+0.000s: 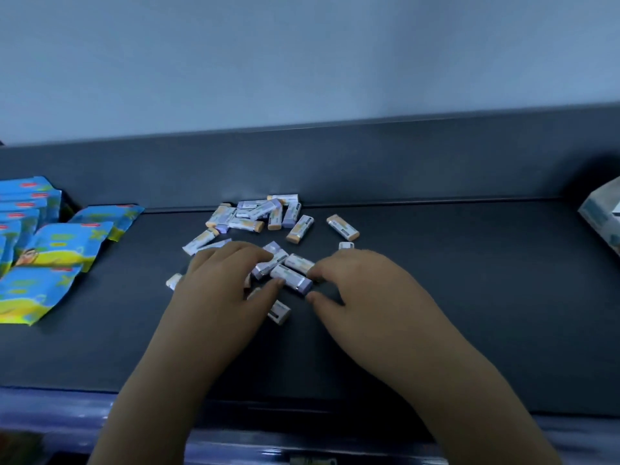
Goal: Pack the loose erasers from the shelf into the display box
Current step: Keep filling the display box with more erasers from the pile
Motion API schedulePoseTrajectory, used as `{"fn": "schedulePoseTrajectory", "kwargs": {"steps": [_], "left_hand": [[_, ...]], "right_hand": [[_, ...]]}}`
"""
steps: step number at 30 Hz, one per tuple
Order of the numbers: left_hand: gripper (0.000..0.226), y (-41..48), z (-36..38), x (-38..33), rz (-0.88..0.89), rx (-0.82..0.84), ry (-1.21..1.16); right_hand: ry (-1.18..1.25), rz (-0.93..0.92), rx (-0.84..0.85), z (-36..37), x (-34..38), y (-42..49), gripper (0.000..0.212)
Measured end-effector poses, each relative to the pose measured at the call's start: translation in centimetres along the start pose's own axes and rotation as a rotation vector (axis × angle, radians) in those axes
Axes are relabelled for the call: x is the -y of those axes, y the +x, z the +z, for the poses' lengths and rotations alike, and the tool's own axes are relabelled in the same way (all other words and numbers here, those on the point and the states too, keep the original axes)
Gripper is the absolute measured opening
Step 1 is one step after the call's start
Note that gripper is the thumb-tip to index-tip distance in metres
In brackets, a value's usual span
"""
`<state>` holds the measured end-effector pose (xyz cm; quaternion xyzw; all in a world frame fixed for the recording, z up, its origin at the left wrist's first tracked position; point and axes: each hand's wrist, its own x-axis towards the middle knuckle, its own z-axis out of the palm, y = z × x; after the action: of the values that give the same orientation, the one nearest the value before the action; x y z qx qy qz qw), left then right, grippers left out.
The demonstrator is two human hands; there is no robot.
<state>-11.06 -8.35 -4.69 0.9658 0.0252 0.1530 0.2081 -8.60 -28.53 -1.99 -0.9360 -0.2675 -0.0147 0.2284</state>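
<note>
Loose erasers in white-and-purple or white-and-orange sleeves lie scattered on the dark shelf (469,297). A pile of erasers (258,213) sits against the back wall. Between my hands lies a small cluster of erasers (288,268). My left hand (221,286) curls over its left side, thumb on one eraser and fingers over another. My right hand (362,290) closes in from the right, with curled fingertips and thumb on either side of an eraser's purple end. A printed cardboard box (604,219) shows only partly at the right edge.
Blue and yellow snack packets (57,250) lie in a heap at the left end of the shelf. Single erasers (343,227) lie apart from the pile, one (279,312) just below my left thumb. The shelf's front lip (67,397) runs below my forearms.
</note>
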Motion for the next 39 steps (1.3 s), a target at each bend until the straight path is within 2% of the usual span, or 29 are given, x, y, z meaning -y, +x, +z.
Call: {"fn": "schedulePoseTrajectory", "kwargs": {"steps": [2,5,7,13,16,20,23,24,28,32,35,39], "left_hand": [[0.035,0.5,-0.5,1.6,0.009,0.027,-0.020],[0.053,1.4,-0.9,3.3,-0.042,0.043,-0.088],[0.055,2.0,-1.0,3.5,-0.023,0.053,-0.091],[0.024,3.7,-0.4,3.0,0.098,0.130,0.028],[0.016,4.1,0.0,2.6,0.092,0.173,0.102],[0.017,4.5,0.2,2.5,0.023,0.201,0.098],[0.018,4.6,0.3,2.1,-0.036,0.178,0.134],[0.018,4.6,0.3,2.0,-0.056,0.165,0.146],[0.016,4.4,-0.2,1.6,-0.070,0.119,0.167],[0.014,4.6,-0.4,1.4,-0.078,0.120,0.152],[0.023,4.8,-0.1,1.7,-0.091,0.148,0.142],[0.012,4.8,-0.2,1.2,-0.041,0.174,0.161]], "right_hand": [[-0.024,0.036,0.016,0.7,1.3,0.9,0.022],[-0.020,0.099,0.045,1.7,2.9,2.3,0.020],[-0.024,0.133,0.049,2.1,3.4,2.7,0.017],[-0.133,0.281,0.052,2.7,4.4,4.0,0.014],[-0.119,0.352,0.059,2.3,4.6,4.1,0.016],[-0.108,0.323,0.050,2.4,4.7,4.3,0.015],[-0.085,0.272,0.153,2.5,4.6,4.6,0.044],[-0.102,0.254,0.178,2.5,4.6,4.7,0.047],[-0.190,0.227,0.205,2.0,4.1,4.9,0.029],[-0.225,0.242,0.221,1.8,3.3,5.2,0.034],[-0.259,0.236,0.165,2.1,2.4,5.2,0.016],[-0.260,0.195,0.075,1.9,1.6,4.3,0.023]]}}
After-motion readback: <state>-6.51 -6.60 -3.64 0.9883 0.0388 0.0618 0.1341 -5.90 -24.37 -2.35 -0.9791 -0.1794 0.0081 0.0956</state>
